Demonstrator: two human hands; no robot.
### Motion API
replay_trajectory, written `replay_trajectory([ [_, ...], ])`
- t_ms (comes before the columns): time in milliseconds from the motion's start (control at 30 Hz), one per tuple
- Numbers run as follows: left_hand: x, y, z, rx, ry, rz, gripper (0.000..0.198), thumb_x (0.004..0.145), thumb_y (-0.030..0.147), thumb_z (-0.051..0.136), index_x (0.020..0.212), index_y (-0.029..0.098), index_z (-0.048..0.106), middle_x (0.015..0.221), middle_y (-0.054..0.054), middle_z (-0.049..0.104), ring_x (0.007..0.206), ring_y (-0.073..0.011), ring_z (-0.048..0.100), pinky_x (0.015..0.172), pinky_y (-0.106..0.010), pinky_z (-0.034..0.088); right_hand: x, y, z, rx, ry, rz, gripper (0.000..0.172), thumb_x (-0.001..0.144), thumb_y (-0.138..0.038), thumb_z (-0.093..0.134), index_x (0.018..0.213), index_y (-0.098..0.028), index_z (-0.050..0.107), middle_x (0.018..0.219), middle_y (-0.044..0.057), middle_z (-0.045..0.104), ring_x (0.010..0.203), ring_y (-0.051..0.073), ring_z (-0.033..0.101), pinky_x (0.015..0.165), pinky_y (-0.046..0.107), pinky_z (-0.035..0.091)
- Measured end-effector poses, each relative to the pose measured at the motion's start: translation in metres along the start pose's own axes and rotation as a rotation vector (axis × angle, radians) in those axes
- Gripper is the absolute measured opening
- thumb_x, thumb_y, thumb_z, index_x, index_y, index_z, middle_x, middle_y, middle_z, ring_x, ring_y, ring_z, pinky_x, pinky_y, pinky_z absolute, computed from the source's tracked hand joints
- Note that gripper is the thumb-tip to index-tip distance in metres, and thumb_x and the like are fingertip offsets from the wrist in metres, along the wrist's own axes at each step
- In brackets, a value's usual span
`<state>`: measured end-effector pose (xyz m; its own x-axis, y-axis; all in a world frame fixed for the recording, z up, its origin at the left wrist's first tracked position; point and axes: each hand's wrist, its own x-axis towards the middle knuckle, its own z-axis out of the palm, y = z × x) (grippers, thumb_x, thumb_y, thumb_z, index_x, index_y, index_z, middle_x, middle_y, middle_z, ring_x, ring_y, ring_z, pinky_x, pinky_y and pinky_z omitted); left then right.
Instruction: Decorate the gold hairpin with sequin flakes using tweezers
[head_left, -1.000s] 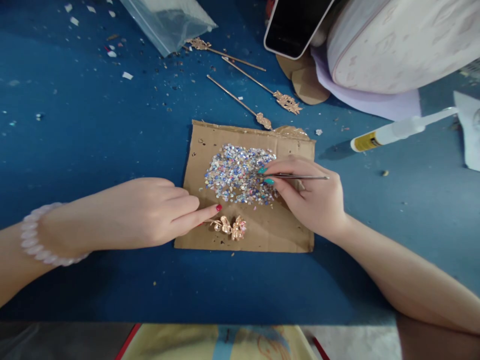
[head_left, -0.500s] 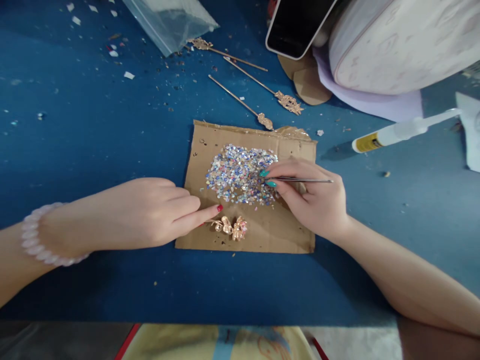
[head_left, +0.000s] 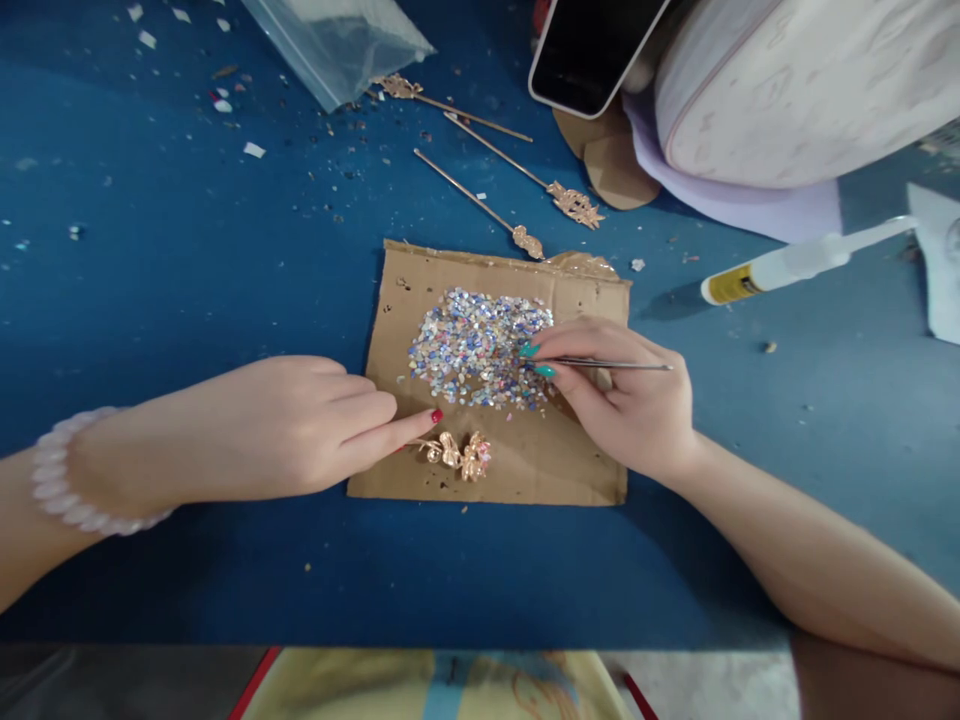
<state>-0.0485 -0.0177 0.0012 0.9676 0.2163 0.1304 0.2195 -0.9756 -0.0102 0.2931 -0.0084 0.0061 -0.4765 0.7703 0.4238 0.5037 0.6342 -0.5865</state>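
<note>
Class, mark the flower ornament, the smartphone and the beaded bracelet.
Flower ornament (head_left: 451, 451), head view: its gold-coloured middle.
Smartphone (head_left: 596, 52), head view: its dark screen.
Beaded bracelet (head_left: 51, 478), head view: its leftmost beads.

I am looking down on a broad blue tabletop (head_left: 187, 300), which is filling most of my view and running out of sight at the top, left and right. Its near edge is stretching almost straight across below me. Small pale specks and marks are dotting the surface. Light is falling unevenly: the right side is looking paler and greyer, the near part deeper blue. Past the near edge, grey floor (head_left: 705, 685) is showing, looking dim on my left, lighter on my right.
</note>
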Motion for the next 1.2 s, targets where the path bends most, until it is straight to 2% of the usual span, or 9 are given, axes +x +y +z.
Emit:
replay_trajectory([
  [267,0.001,0.000,-0.001,0.017,-0.005,0.011,0.064,0.094,-0.001,0.053,0.156,0.013,0.058,0.075,0.003,0.058,0.063,-0.0184,0.055,0.057,-0.037,0.042,-0.005,0.007,-0.002,0.044,0.014,-0.036,0.019,0.103,-0.011,0.061,0.102,-0.024,0.075,0.096,0.005,0.084,0.093,0.022,0.082,0.086,0.038,0.069],
  [600,0.002,-0.001,-0.002,0.018,0.031,0.021,0.057,0.098,-0.001,0.049,0.153,0.010,0.056,0.075,0.004,0.055,0.060,-0.0186,0.052,0.056,-0.038,0.039,-0.006,0.006,-0.004,0.050,-0.057,-0.110,0.019,0.103,-0.007,0.060,0.105,-0.023,0.072,0.100,0.006,0.084,0.097,0.022,0.083,0.086,0.038,0.070],
  [833,0.003,-0.001,-0.002,0.005,0.033,0.012,0.053,0.099,-0.001,0.050,0.150,0.013,0.062,0.076,0.004,0.057,0.061,-0.0177,0.053,0.057,-0.038,0.039,-0.004,0.010,-0.003,0.047,0.020,-0.080,0.021,0.103,-0.008,0.061,0.103,-0.024,0.075,0.099,0.005,0.084,0.094,0.023,0.083,0.087,0.039,0.069],
  [1200,0.005,-0.002,-0.005,-0.005,0.054,0.025,0.053,0.094,0.000,0.056,0.147,0.010,0.062,0.073,0.005,0.055,0.057,-0.0187,0.051,0.051,-0.039,0.040,-0.005,0.020,-0.007,0.088,0.027,-0.150,0.017,0.113,-0.024,0.054,0.104,-0.024,0.068,0.092,0.007,0.076,0.089,0.022,0.078,0.081,0.037,0.068],
])
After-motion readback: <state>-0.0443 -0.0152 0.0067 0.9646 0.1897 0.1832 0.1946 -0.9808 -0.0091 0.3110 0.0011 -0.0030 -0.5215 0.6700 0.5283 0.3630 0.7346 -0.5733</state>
